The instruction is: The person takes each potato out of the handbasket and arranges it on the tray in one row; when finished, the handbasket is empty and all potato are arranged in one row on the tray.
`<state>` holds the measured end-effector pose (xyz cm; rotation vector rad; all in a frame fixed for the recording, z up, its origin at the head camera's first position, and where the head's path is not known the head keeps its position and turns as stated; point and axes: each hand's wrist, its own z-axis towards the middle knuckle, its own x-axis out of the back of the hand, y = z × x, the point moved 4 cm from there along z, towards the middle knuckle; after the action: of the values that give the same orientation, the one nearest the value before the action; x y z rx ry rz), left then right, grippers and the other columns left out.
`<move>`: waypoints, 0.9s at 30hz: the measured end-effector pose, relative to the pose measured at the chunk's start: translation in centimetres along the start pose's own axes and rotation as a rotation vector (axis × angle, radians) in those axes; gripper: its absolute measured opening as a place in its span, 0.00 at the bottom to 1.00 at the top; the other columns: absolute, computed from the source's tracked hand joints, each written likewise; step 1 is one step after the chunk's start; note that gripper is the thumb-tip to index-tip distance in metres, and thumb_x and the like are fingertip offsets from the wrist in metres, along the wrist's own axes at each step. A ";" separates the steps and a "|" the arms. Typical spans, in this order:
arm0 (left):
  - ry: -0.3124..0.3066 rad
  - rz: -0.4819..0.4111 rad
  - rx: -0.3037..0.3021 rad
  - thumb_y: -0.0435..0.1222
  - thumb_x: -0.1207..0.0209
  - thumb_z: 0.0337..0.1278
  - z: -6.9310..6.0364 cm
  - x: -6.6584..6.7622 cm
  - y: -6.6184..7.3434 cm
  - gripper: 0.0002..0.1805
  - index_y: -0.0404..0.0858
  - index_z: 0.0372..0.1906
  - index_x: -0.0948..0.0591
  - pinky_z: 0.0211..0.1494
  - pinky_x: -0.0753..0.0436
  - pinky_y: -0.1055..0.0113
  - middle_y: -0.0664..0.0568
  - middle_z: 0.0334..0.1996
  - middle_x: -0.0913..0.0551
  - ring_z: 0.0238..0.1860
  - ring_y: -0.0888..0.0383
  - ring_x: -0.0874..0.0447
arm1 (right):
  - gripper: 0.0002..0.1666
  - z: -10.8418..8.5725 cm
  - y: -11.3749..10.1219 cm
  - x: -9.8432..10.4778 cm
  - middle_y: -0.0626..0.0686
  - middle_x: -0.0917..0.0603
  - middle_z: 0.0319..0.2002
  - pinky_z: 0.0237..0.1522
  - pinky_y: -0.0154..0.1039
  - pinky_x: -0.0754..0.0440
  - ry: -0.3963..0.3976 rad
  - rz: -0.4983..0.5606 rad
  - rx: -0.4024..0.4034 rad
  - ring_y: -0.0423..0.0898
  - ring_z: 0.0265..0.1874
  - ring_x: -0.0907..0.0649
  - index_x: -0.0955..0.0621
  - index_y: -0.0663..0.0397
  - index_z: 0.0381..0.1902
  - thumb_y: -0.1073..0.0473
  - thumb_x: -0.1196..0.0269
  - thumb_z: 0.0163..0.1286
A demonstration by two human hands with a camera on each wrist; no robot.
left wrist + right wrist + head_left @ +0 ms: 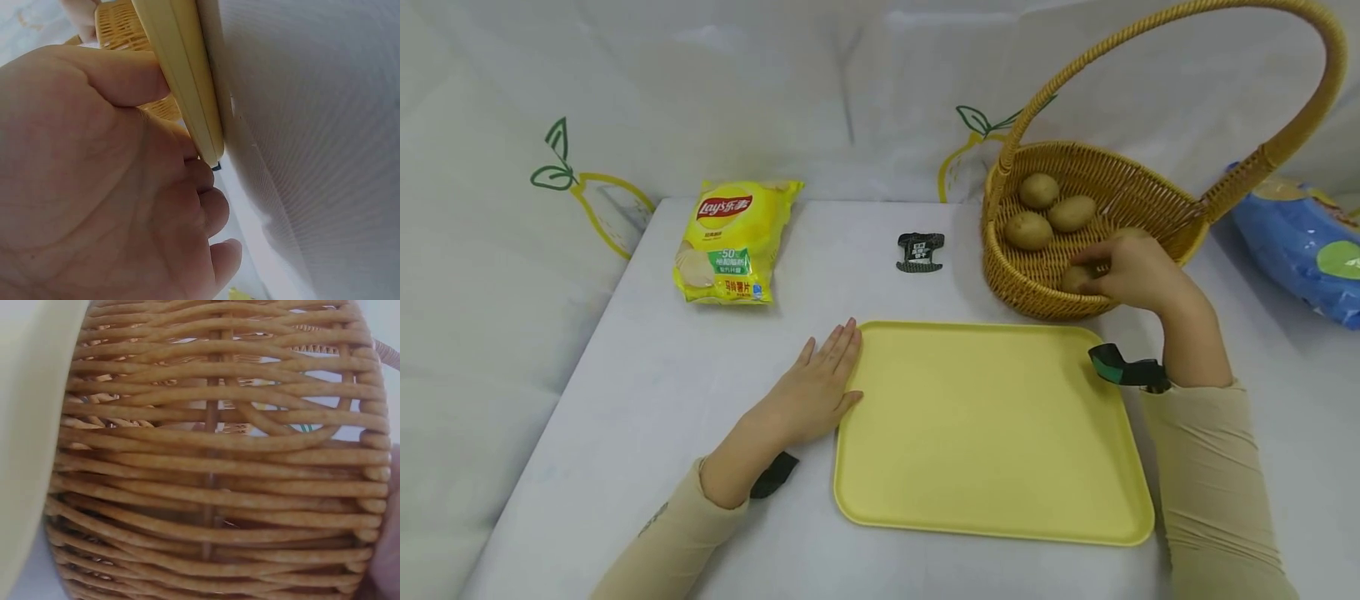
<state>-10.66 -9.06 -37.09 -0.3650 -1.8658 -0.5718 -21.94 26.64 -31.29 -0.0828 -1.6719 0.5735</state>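
My right hand (1138, 271) reaches over the near rim into a wicker basket (1037, 304), its thumb and fingers pinching a potato (1077, 279) that they partly cover. Several more potatoes (1028, 231) lie in the basket, one partly behind the hand. In the right wrist view the woven basket wall (212, 469) fills most of the picture and hides the fingers. My left hand (816, 392) rests at the left edge of a yellow tray (992, 425), fingers straight. In the left wrist view its thumb (134, 78) touches the tray's rim (187, 75).
A yellow bag of Lay's chips (737, 242) lies at the back left. A small black label-like piece (920, 252) lies between it and the basket. Right of the basket is a blue package (1303, 242). The basket's tall handle (1330, 67) arches above it.
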 end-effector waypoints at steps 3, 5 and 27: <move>-0.002 0.000 -0.001 0.45 0.56 0.71 0.0 -0.1 -0.1 0.39 0.28 0.73 0.59 0.71 0.58 0.47 0.40 0.74 0.65 0.74 0.47 0.67 | 0.22 -0.2 0.0 0.0 0.65 0.17 0.40 0.36 0.48 0.30 0.035 0.035 -0.028 0.55 0.37 0.24 0.18 0.68 0.48 0.62 0.31 0.56; -0.004 0.002 -0.001 0.45 0.56 0.71 0.0 -0.1 -0.1 0.39 0.28 0.73 0.59 0.71 0.58 0.47 0.40 0.74 0.65 0.74 0.47 0.67 | 0.23 -0.3 0.0 0.0 0.66 0.17 0.43 0.38 0.50 0.29 0.058 0.053 -0.040 0.56 0.40 0.24 0.18 0.67 0.48 0.59 0.30 0.56; -0.016 0.006 0.006 0.46 0.57 0.72 0.0 -0.1 -0.1 0.39 0.29 0.73 0.59 0.71 0.59 0.47 0.41 0.74 0.66 0.74 0.48 0.69 | 0.29 -1.7 -0.8 1.2 0.46 0.19 0.49 0.31 0.21 0.23 0.290 0.420 -0.106 0.21 0.35 0.22 0.19 0.59 0.54 0.61 0.27 0.53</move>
<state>-10.68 -9.16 -37.24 -0.3714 -1.8814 -0.5604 -20.39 26.96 -29.75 -0.5781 -1.4041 0.7467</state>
